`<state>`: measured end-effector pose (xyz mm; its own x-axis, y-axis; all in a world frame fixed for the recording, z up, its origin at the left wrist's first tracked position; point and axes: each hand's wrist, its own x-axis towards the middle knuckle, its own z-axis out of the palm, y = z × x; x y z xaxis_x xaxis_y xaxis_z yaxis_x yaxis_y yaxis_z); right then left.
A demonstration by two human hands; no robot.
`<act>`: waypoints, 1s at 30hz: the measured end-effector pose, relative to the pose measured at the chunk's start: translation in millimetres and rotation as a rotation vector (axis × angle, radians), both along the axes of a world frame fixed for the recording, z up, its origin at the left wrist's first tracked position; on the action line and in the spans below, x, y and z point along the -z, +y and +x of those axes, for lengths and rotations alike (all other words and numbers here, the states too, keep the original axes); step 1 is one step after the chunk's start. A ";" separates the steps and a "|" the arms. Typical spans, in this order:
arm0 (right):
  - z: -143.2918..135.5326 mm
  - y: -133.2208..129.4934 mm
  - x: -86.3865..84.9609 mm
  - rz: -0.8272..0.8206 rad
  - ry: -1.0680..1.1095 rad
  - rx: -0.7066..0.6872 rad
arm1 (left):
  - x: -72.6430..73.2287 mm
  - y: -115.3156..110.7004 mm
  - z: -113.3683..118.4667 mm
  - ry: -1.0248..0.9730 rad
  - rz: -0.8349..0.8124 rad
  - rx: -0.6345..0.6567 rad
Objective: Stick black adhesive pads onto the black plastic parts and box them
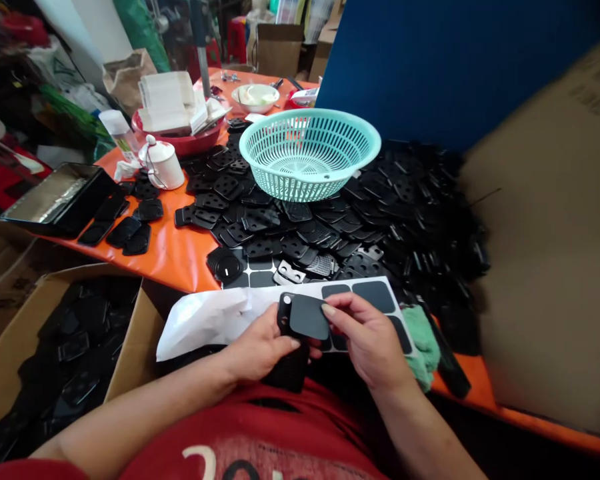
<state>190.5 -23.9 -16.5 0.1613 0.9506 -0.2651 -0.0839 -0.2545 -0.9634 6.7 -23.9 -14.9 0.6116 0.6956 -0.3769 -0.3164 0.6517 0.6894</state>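
My left hand (257,347) is closed around a small black plate (283,315) with holes and a white dot near its top. A dark grey rounded-square sticker (309,317) lies over that plate, pinched at its right edge between the thumb and fingers of my right hand (373,340). Whether the sticker is stuck down on the plate, I cannot tell. Just behind my hands is a white sheet (393,303) bearing more dark rounded squares; crumpled white backing paper (205,320) spreads to the left. Another black piece (290,370) shows below my left hand, partly hidden.
A heap of black plates (260,220) covers much of the orange table (175,260), with a mint-green basket (310,183) on it. A carton of black pieces (125,360) stands left. A green cloth (423,347) lies right, beside a large cardboard sheet (545,267).
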 end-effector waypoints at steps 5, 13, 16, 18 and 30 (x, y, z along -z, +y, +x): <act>-1.0 -1.1 1.2 -0.032 0.014 -0.010 | 0.1 -0.4 1.6 -0.004 0.072 0.051; -5.9 2.2 -1.5 -0.042 -0.009 -0.032 | -3.5 0.2 1.8 0.053 0.088 0.065; -7.2 2.9 -1.2 -0.034 -0.025 -0.042 | -5.1 0.4 1.4 0.063 0.095 0.061; -8.1 2.9 -1.3 -0.041 -0.022 -0.050 | -6.0 0.7 1.2 0.071 0.096 0.060; -10.7 1.5 -5.7 -0.057 -0.025 -0.043 | -6.9 1.4 2.5 0.098 0.101 0.071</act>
<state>179.8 -22.4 -10.8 0.1278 0.9403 -0.3154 -0.0477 -0.3118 -0.9489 9.1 -22.6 -8.0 0.6244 0.6894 -0.3673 -0.1999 0.5956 0.7780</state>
